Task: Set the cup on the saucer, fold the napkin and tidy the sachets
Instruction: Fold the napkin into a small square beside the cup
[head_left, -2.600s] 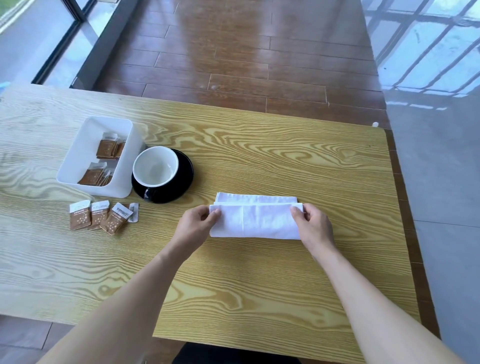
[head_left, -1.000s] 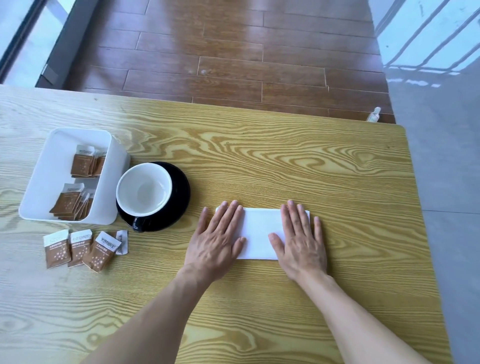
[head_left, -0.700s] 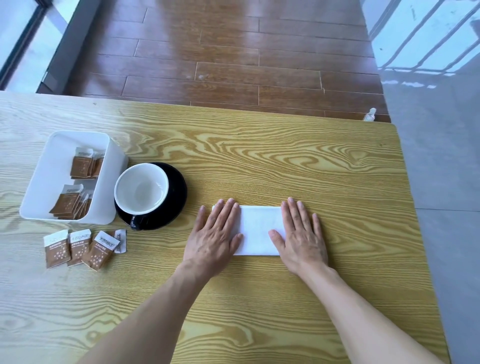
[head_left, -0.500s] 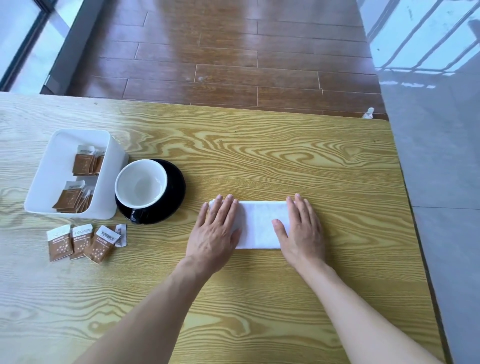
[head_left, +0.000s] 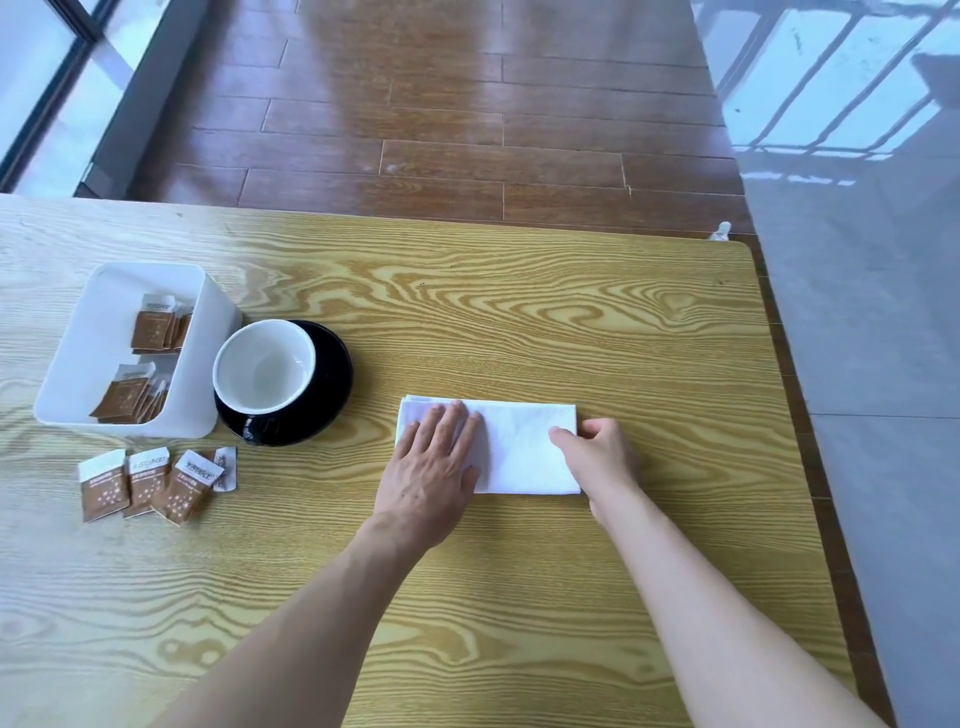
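A white napkin (head_left: 522, 447), folded into a long rectangle, lies on the wooden table (head_left: 519, 322). My left hand (head_left: 431, 467) presses flat on its left part, fingers spread. My right hand (head_left: 597, 457) curls its fingers around the napkin's right end. A white-lined cup (head_left: 264, 366) stands on a black saucer (head_left: 335, 374) to the left. Several brown sachets (head_left: 150, 483) lie loose on the table in front of a white bin (head_left: 208, 322), which holds more sachets (head_left: 156, 325).
The table's right edge (head_left: 779, 364) runs close to my right hand, with grey floor beyond. Wooden floorboards lie past the far edge. Bare tabletop stretches in front of and behind the napkin.
Both hands pressed flat on the napkin before. Now my right hand has slid to the napkin's right end and curled its fingers on it. My left hand stays flat.
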